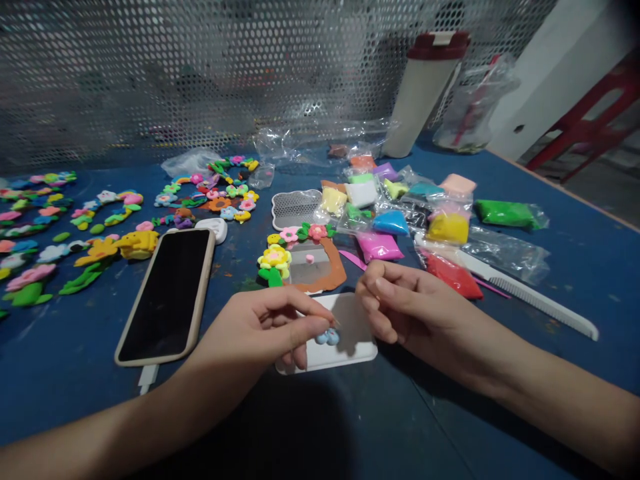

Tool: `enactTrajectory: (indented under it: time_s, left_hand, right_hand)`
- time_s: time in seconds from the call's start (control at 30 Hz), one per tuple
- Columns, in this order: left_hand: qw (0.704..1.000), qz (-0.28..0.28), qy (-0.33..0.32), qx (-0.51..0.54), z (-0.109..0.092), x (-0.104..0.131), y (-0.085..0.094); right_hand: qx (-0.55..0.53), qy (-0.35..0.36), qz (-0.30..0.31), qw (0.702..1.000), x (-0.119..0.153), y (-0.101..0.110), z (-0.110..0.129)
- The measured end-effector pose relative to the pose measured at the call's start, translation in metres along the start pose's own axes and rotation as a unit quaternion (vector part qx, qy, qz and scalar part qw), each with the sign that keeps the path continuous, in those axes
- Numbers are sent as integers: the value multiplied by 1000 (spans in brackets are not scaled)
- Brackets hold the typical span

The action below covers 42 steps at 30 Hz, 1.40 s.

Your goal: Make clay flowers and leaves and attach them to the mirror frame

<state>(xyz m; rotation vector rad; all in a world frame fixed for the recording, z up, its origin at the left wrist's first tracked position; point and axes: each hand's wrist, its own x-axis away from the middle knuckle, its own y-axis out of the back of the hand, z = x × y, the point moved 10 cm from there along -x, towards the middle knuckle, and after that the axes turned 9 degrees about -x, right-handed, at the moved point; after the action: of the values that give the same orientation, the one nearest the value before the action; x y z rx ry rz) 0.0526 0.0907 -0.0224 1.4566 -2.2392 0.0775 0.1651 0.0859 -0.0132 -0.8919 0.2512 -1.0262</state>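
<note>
**Left hand pinching thin pick at blue clay piece, over white board**

Left hand (273, 327): thumb and index closed in a narrow pinch on a thin pick (337, 323), mostly hidden by the fingers. Pale blue clay piece (327, 337) sits just below the fingertips, over the white board (350, 357); can't tell if the pick touches it.

Right hand (415, 293): raised over the board's right edge, fingers curled, thumb close to index. Can't tell if it's gripping anything.

Just beyond the board: clay-decorated frame (334, 267), brown on the right side, with flowers along the top and left. Small pink clay bit (309, 259) inside its outline. White-rimmed mesh panel (296, 209) behind.

Left: smartphone (167, 297), cable plugged into its near end, clay decorations (99, 250) past it. Right: bagged clay packs (380, 245), white comb (545, 303). Lidded tumbler (423, 97) at back, all on the blue table (500, 427).
</note>
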Motion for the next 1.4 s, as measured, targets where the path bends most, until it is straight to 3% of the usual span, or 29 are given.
enactTrajectory:
  time_s: [0.13, 0.53, 0.83, 1.07, 1.4]
  left_hand:
    - [1000, 2, -3, 3, 1, -1, 0]
    - [999, 1, -16, 37, -2, -3, 1]
    - [999, -7, -40, 7, -6, -4, 8]
    - [999, -1, -30, 24, -3, -4, 4]
    - [997, 10, -57, -56, -6, -6, 0]
  right_hand:
    - [2, 11, -11, 1000, -2, 8, 3]
    - [11, 18, -22, 1000, -1, 5, 5]
    - [103, 38, -43, 993, 0, 14, 7]
    - [87, 24, -40, 995, 0, 13, 5]
    - [51, 1, -48, 998, -1, 15, 0]
